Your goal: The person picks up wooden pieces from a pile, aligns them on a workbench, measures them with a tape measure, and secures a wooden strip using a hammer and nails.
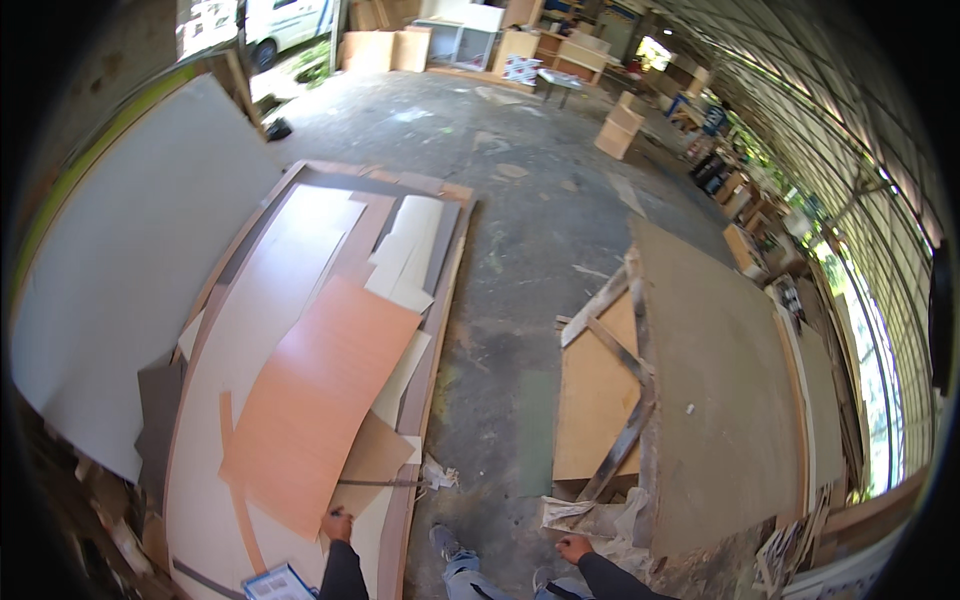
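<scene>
A large orange wood-grain laminate sheet lies slantwise over paler sheets on a low, long table to my left. At its near right corner is my left hand, with the fingers closed on the sheet's edge. My right hand hangs over the floor to the right of my legs, loosely curled with nothing visible in it. Under the orange sheet are a brown piece and a long white sheet. A narrow orange strip lies left of the sheet. Close to my left forearm is a blue-edged printed board or card.
A wide brown board-topped bench with a wooden frame stands at right, crumpled plastic by its near end. A big pale panel leans at far left. Concrete floor runs between. Boxes and cabinets stand at the back.
</scene>
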